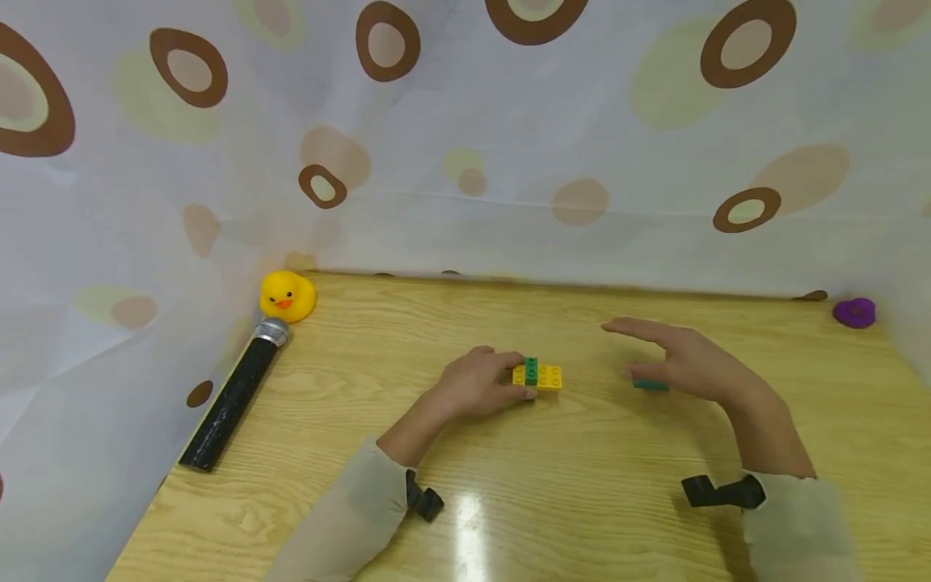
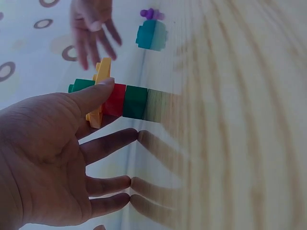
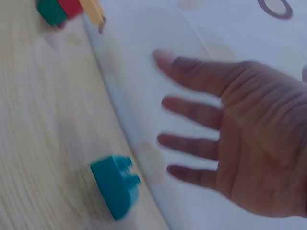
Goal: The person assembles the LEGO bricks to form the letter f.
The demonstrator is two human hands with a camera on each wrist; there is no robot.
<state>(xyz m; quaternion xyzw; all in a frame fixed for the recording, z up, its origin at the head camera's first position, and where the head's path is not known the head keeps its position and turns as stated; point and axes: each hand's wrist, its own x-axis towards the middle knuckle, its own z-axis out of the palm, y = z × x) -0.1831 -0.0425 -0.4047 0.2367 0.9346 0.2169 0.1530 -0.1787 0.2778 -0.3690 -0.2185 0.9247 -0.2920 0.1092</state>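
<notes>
My left hand (image 1: pixel 476 384) pinches a small stack of toy building bricks between thumb and fingers, its other fingers spread, tips at the tabletop. In the left wrist view the stack has a green brick (image 2: pixel 135 101) at the bottom, then a red brick (image 2: pixel 114 99), a long yellow brick (image 2: pixel 101 72) laid across, and a green brick (image 2: pixel 82 85) on top. My right hand (image 1: pixel 694 360) hovers to the right with fingers extended, holding nothing. Below it a teal brick (image 3: pixel 114 187) with a rounded side stands on the table, partly hidden in the head view.
A yellow rubber duck (image 1: pixel 288 296) sits at the back left corner, with a black microphone (image 1: pixel 233 404) lying in front of it. A small purple toy (image 1: pixel 854 313) is at the far right. Patterned cloth (image 1: pixel 509 162) walls the wooden table (image 1: pixel 553 477) behind and at the sides.
</notes>
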